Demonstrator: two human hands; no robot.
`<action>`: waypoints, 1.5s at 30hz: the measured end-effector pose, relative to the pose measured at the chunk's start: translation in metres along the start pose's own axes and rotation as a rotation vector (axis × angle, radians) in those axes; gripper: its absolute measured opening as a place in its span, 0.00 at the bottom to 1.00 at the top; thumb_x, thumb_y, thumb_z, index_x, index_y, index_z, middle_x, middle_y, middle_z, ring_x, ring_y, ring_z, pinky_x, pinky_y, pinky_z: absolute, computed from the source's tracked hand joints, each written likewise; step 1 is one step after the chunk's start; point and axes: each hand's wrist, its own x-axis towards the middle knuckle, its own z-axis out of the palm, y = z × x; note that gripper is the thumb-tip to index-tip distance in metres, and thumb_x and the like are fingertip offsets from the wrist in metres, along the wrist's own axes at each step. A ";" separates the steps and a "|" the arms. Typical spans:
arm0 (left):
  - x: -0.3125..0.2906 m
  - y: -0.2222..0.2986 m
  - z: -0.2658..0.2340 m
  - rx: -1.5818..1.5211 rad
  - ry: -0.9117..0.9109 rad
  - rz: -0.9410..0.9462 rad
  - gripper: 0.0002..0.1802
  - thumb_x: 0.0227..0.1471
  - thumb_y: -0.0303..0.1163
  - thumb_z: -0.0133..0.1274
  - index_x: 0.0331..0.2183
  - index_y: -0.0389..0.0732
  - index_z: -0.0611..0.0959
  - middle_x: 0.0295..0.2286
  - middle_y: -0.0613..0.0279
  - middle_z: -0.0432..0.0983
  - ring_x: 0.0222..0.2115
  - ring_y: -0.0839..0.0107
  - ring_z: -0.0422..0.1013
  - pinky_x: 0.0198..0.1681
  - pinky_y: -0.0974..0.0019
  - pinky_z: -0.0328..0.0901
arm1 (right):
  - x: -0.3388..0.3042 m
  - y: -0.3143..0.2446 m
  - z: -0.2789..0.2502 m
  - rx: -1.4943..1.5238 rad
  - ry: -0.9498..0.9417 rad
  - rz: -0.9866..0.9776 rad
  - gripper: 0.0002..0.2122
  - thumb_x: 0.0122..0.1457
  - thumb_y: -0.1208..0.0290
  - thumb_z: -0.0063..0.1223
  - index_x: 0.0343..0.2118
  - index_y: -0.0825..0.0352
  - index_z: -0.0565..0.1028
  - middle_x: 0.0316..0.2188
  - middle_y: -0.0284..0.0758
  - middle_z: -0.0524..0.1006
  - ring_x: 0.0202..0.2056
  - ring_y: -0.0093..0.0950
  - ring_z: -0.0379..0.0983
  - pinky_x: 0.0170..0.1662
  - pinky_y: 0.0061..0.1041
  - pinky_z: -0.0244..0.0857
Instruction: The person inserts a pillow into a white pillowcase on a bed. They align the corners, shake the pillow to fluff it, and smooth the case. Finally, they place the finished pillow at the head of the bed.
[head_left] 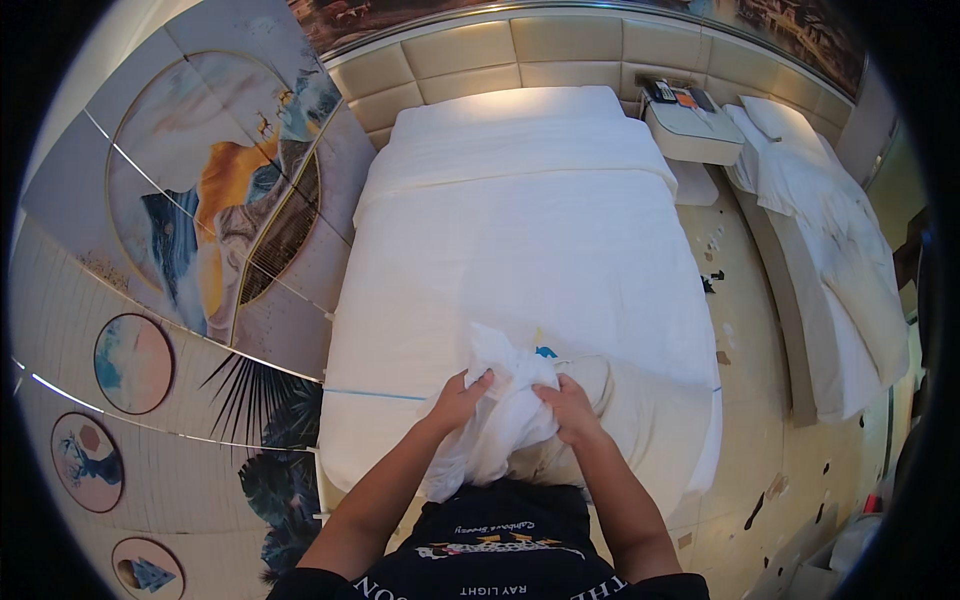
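Head view: left fingers (480, 383), right fingers (546, 393) grip crumpled white bundle (502, 420); tips partly hidden, material unclear.

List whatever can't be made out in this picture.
Head view: some fingertips of the left hand and right hand, hidden by bunched white material.
Head view: what the blue item is; too small.
Head view: black scraps on the floor; too small to identify.

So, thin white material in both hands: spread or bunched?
Bunched: thin white material crumples into folds between left hand and right hand.
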 end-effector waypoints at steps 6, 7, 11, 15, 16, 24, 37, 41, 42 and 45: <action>0.026 -0.016 0.014 -0.019 0.064 0.061 0.27 0.58 0.47 0.50 0.48 0.33 0.76 0.41 0.56 0.77 0.43 0.70 0.69 0.49 0.66 0.62 | 0.026 0.024 -0.047 -0.130 0.133 -0.279 0.15 0.57 0.71 0.57 0.43 0.70 0.67 0.37 0.37 0.75 0.33 0.24 0.72 0.38 0.22 0.67; 0.025 -0.006 0.012 -0.059 0.063 0.013 0.27 0.58 0.47 0.50 0.47 0.33 0.76 0.41 0.56 0.77 0.43 0.70 0.69 0.49 0.66 0.62 | 0.022 0.023 -0.046 -0.287 0.249 -0.353 0.16 0.56 0.69 0.58 0.44 0.70 0.66 0.39 0.39 0.74 0.34 0.24 0.72 0.38 0.23 0.67; 0.023 -0.004 0.004 -0.075 0.052 -0.022 0.27 0.58 0.46 0.50 0.46 0.31 0.77 0.41 0.55 0.77 0.43 0.69 0.70 0.48 0.66 0.63 | -0.022 0.008 -0.003 -0.766 0.456 -0.502 0.25 0.53 0.61 0.61 0.46 0.72 0.65 0.45 0.45 0.68 0.41 0.33 0.69 0.43 0.29 0.65; 0.017 0.007 0.025 0.025 0.053 0.084 0.28 0.58 0.47 0.51 0.47 0.30 0.76 0.42 0.51 0.76 0.44 0.66 0.70 0.48 0.66 0.63 | -0.028 0.024 0.024 -1.077 0.532 -0.735 0.30 0.50 0.61 0.61 0.51 0.74 0.63 0.48 0.50 0.66 0.47 0.44 0.66 0.50 0.35 0.62; 0.017 0.003 0.029 0.065 0.098 0.136 0.29 0.57 0.47 0.51 0.47 0.29 0.75 0.42 0.49 0.76 0.44 0.65 0.70 0.49 0.65 0.63 | -0.024 0.028 0.022 -1.072 0.519 -0.715 0.29 0.51 0.63 0.59 0.52 0.74 0.62 0.49 0.50 0.66 0.48 0.45 0.65 0.51 0.36 0.61; 0.015 0.020 0.027 -0.091 0.229 0.159 0.26 0.57 0.43 0.53 0.46 0.29 0.75 0.39 0.54 0.76 0.40 0.70 0.70 0.46 0.67 0.64 | -0.004 0.023 -0.026 -1.037 0.490 -0.452 0.19 0.51 0.77 0.46 0.48 0.70 0.68 0.46 0.52 0.69 0.48 0.48 0.67 0.49 0.38 0.63; 0.058 0.065 0.032 -0.250 0.153 0.104 0.24 0.58 0.43 0.51 0.43 0.29 0.78 0.38 0.55 0.77 0.39 0.69 0.71 0.45 0.66 0.64 | -0.049 0.052 -0.044 0.647 0.051 0.056 0.23 0.59 0.62 0.50 0.55 0.69 0.65 0.52 0.41 0.70 0.52 0.35 0.67 0.55 0.37 0.62; 0.086 0.085 0.045 -0.164 0.088 0.035 0.26 0.57 0.44 0.52 0.43 0.26 0.78 0.39 0.52 0.77 0.40 0.66 0.71 0.45 0.65 0.64 | -0.072 0.064 0.010 0.191 -0.052 0.120 0.26 0.55 0.66 0.58 0.55 0.71 0.66 0.51 0.40 0.72 0.51 0.32 0.69 0.55 0.31 0.62; 0.090 0.093 0.048 -0.153 0.066 -0.004 0.27 0.57 0.44 0.52 0.43 0.26 0.78 0.39 0.51 0.77 0.40 0.66 0.71 0.45 0.64 0.64 | -0.073 0.066 0.016 -0.019 -0.067 0.040 0.26 0.54 0.68 0.60 0.55 0.70 0.66 0.50 0.40 0.73 0.51 0.31 0.69 0.55 0.32 0.63; 0.115 0.067 0.037 -0.123 0.058 -0.007 0.30 0.57 0.47 0.52 0.45 0.25 0.76 0.37 0.52 0.77 0.37 0.67 0.71 0.43 0.64 0.64 | -0.052 0.082 -0.007 -0.162 -0.143 0.276 0.28 0.49 0.73 0.64 0.54 0.71 0.67 0.48 0.39 0.74 0.49 0.32 0.71 0.53 0.32 0.64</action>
